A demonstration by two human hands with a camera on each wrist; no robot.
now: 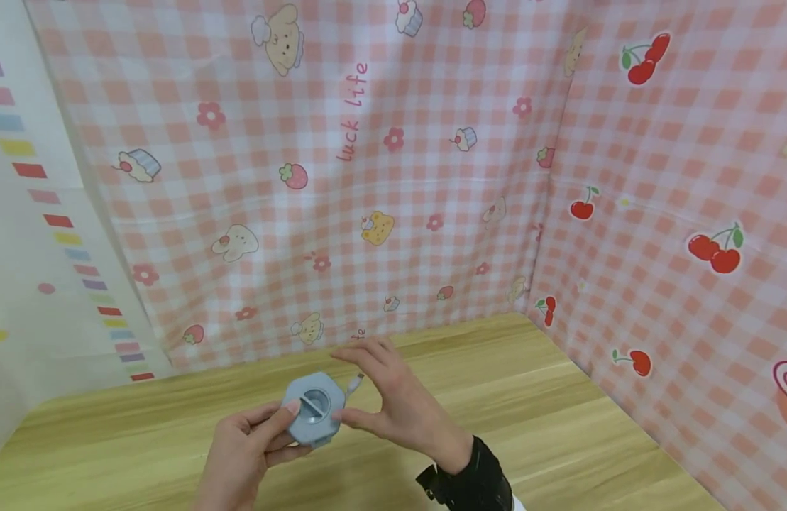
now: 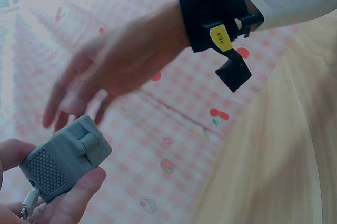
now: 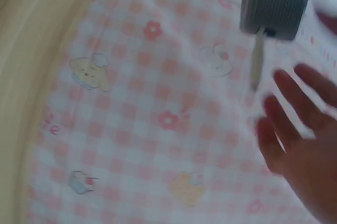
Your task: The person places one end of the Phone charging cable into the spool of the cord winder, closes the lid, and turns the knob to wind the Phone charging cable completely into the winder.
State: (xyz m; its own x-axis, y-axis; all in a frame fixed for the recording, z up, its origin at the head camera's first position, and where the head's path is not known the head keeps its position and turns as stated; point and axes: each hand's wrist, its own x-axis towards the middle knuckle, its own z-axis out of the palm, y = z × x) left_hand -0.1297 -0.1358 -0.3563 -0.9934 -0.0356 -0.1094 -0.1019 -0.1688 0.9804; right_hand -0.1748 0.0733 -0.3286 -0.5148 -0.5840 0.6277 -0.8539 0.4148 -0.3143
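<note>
A blue-grey polygonal cable winder case (image 1: 297, 387) has a round recess crossed by a bar on its face. My left hand (image 1: 240, 443) grips it, thumb on the face and fingers beneath. From one side sticks a short light cable end with a plug (image 1: 353, 385); the same plug (image 3: 257, 63) points away from the case in the right wrist view. My right hand (image 1: 402, 404) is beside the case with thumb and fingers spread, nothing between them. Its thumb tip is close to the case's edge; whether they touch I cannot tell. In the left wrist view, the case (image 2: 71, 155) shows a studded side.
Under the hands is a wood-grain table (image 1: 559, 440). A pink checked cloth (image 1: 342, 213) hangs behind it, and another cherry-print cloth (image 1: 655, 305) stands along the right edge. A white sheet with coloured dashes (image 1: 23, 234) hangs at left. A black wrist strap (image 1: 476, 482) circles the right wrist.
</note>
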